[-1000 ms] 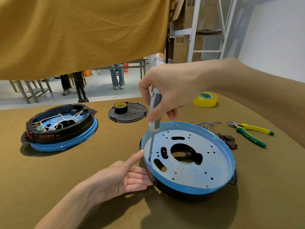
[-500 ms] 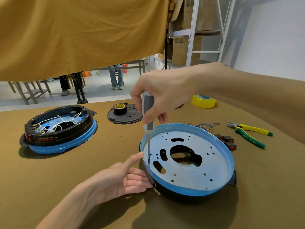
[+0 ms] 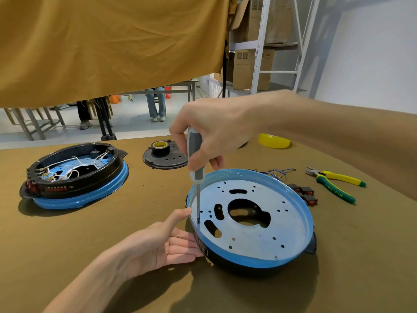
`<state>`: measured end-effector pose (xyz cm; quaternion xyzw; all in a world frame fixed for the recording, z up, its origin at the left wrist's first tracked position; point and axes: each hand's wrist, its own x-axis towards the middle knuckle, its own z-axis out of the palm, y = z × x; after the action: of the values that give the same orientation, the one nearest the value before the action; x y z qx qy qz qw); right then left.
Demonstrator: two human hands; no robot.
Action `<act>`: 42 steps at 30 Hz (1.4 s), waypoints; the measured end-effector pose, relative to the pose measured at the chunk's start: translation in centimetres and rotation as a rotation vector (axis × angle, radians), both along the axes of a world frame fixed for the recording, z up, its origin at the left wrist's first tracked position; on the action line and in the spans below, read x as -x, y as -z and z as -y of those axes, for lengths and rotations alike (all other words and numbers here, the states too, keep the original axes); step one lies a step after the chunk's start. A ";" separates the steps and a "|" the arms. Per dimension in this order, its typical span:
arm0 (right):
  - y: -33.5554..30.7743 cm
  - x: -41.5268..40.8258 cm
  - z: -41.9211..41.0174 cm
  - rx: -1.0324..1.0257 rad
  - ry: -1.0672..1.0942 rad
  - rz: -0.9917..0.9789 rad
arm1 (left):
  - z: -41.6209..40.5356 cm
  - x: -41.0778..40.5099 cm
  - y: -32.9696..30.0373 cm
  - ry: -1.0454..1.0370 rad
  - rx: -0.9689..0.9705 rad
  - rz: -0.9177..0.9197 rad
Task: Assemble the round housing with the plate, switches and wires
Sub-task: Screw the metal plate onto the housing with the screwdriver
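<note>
A round black housing with a blue rim (image 3: 259,262) lies in front of me with a perforated metal plate (image 3: 255,236) seated inside it. My right hand (image 3: 212,134) grips a grey-handled screwdriver (image 3: 195,163) held upright, its tip on the plate near the left rim. My left hand (image 3: 162,247) rests flat against the housing's left wall, thumb on the rim. Red-and-black switches (image 3: 305,195) and thin blue wires (image 3: 275,172) lie just behind the housing.
A second housing with white wiring inside (image 3: 74,177) sits at the left. A black perforated disc carrying a tape roll (image 3: 163,155) lies behind. Yellow tape (image 3: 274,141) and green-yellow pliers (image 3: 336,185) lie at the right. A brown cloth hangs overhead.
My right hand with the screwdriver shifted slightly left and stood the shaft more upright, tip still at the plate's left edge. My left hand stays against the housing.
</note>
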<state>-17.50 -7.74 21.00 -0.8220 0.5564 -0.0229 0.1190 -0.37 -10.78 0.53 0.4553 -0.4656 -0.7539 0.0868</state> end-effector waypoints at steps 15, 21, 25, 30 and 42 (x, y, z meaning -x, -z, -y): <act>0.1 0.1 0.4 -0.005 0.018 0.014 | 0.2 0.3 -0.1 0.004 -0.022 0.035; 0.2 0.1 0.4 0.004 0.014 0.013 | 0.2 0.4 0.0 0.012 -0.014 0.035; 0.3 0.0 0.4 0.014 0.011 0.010 | 0.2 0.4 0.0 0.001 -0.004 0.033; 0.2 -0.3 0.2 0.014 0.010 -0.007 | 0.0 0.4 0.2 -0.014 0.015 0.027; 0.1 5.5 -2.4 0.103 0.190 0.464 | -0.2 0.2 0.6 -0.054 0.058 -0.028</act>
<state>-23.02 -5.36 20.93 -0.7437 0.5871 -0.2502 0.1989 -0.58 -10.61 -0.04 0.4545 -0.4733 -0.7439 0.1268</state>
